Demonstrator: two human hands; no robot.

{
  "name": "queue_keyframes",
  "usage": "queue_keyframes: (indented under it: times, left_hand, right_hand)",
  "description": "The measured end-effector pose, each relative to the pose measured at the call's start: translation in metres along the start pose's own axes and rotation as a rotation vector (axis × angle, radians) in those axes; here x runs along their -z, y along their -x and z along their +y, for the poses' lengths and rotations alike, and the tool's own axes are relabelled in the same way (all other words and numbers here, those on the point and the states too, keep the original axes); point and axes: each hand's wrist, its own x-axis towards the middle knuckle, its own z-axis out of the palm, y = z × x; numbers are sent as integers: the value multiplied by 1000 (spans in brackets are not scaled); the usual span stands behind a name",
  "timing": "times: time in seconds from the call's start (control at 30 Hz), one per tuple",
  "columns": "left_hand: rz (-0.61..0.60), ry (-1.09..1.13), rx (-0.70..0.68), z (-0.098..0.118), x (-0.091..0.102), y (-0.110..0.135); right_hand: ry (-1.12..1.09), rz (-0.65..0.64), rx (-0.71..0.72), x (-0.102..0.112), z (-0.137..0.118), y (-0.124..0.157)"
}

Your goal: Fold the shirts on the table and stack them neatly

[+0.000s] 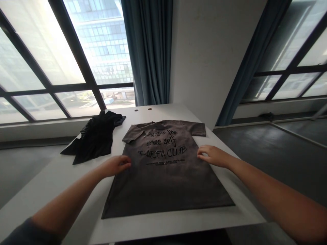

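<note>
A dark grey T-shirt (163,177) with black lettering lies spread flat on the white table (63,177), collar toward the window. My left hand (116,165) rests at the shirt's left edge with its fingers curled together on the cloth. My right hand (213,155) lies at the shirt's right edge, fingers bent and touching the fabric. Neither hand lifts the shirt off the table.
A crumpled black garment (95,137) lies on the table to the left of the shirt. Windows and blue curtains (150,51) stand behind the table. The table's right edge drops to a dark floor (276,156).
</note>
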Motion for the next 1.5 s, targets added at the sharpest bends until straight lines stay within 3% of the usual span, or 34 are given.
queue_keyframes:
  times: [0.13, 0.23, 0.33, 0.43, 0.57, 0.8, 0.97, 1.1, 1.17, 1.3, 1.5]
  left_hand:
    - [159, -252, 71, 4, 10, -105]
    - [246, -362, 181, 1, 23, -183]
    - [255, -395, 355, -15, 36, -252]
    - [267, -396, 476, -42, 42, -306]
    - [302, -387, 543, -76, 33, -352]
    - [246, -317, 547, -109, 13, -384]
    - [346, -292, 680, -122, 18, -388]
    - [396, -265, 773, -120, 17, -380]
    - [414, -278, 680, -114, 9, -374]
    - [336, -296, 322, -99, -15, -369]
    - [151, -185, 376, -102, -25, -376]
  right_hand:
    - [165, 79, -31, -6, 27, -106]
    - [259, 102, -180, -10, 50, -184]
    - [281, 108, -312, -14, 78, -246]
    - [281, 85, -389, -22, 113, -285]
    - [291, 123, -456, -35, 157, -310]
    - [260, 102, -485, -54, 203, -322]
    - [208, 133, -516, -70, 210, -318]
    - [166, 91, -569, -71, 211, -318]
    - [157, 90, -572, -71, 212, -319]
    - [164, 112, -572, -72, 213, -319]
    - [171, 95, -568, -72, 217, -319]
